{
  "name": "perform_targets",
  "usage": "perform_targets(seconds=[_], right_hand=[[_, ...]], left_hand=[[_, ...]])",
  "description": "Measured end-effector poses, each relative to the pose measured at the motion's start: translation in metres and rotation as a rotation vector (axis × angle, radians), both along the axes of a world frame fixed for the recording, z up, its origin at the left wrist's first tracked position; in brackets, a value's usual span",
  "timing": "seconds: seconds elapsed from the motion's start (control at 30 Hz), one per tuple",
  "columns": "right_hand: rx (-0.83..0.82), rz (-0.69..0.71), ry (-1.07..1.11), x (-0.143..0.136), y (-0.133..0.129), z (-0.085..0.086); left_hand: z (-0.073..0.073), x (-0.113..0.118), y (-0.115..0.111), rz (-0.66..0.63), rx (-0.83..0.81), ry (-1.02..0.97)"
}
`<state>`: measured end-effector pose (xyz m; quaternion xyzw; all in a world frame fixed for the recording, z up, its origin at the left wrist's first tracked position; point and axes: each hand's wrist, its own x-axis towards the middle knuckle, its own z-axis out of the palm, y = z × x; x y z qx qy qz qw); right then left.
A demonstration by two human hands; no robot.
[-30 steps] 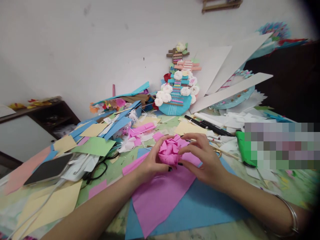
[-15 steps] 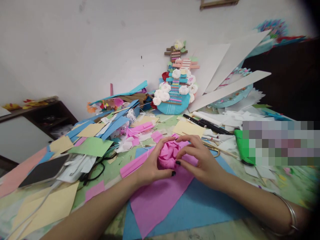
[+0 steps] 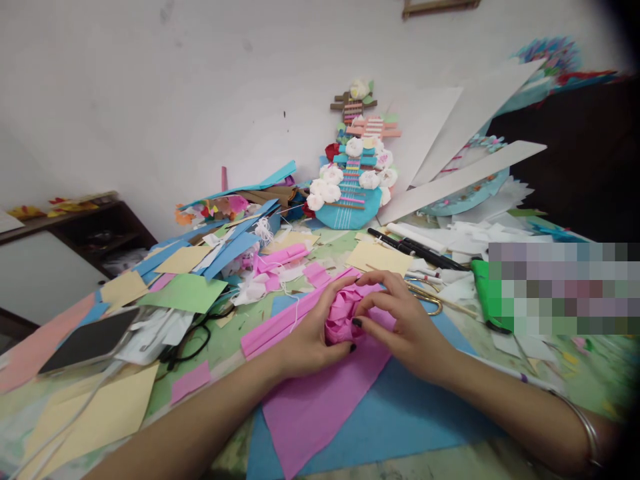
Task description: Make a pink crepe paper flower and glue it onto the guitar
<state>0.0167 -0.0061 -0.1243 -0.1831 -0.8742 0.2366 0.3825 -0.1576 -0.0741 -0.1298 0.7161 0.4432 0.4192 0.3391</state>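
Between my two hands sits a crumpled pink paper flower (image 3: 343,313) with folded, overlapping petals. My left hand (image 3: 315,333) curves around its left side, thumb in front and fingers behind. On the other side my right hand (image 3: 400,327) pinches the flower's right edge with thumb and fingertips. Under the hands lies a sheet of pink crepe paper (image 3: 320,413), on top of a larger blue sheet (image 3: 400,413). A folded pink paper strip (image 3: 270,330) lies at the left, partly hidden behind my left hand.
Scissors with gold handles (image 3: 427,297), black markers (image 3: 420,250) and a green pouch (image 3: 487,297) lie at the right. A phone (image 3: 90,340), glasses (image 3: 193,343) and coloured paper scraps cover the left. A blue paper guitar with white flowers (image 3: 347,200) stands against the wall.
My left hand has shifted slightly right and closed further around the pink flower, covering more of it. My right hand keeps nearly the same place and grip.
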Motion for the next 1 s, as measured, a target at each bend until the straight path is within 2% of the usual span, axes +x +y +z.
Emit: perform_targets(seconds=[0.13,0.5,0.77,0.83,1.0], right_hand=[[-0.065,0.008,-0.017,0.0011,0.0026,-0.0014],[-0.033,-0.007,-0.032,-0.0003,-0.0001,-0.0017],[-0.059,-0.013,0.013,-0.0025,-0.0027,-0.0016],[-0.069,-0.017,0.048,-0.0018,-0.0018,-0.0005],[-0.168,-0.043,0.143,0.0012,0.0042,0.0013]], left_hand=[[-0.0005,0.0000,0.0009,0.003,-0.005,0.037],[-0.0003,-0.0014,0.0013,-0.003,0.011,0.024],[0.0021,0.0015,0.0016,0.077,-0.012,-0.045],[0.0037,0.0022,0.0013,0.086,-0.060,-0.080],[0.0079,0.0014,0.0001,0.137,-0.124,-0.149]])
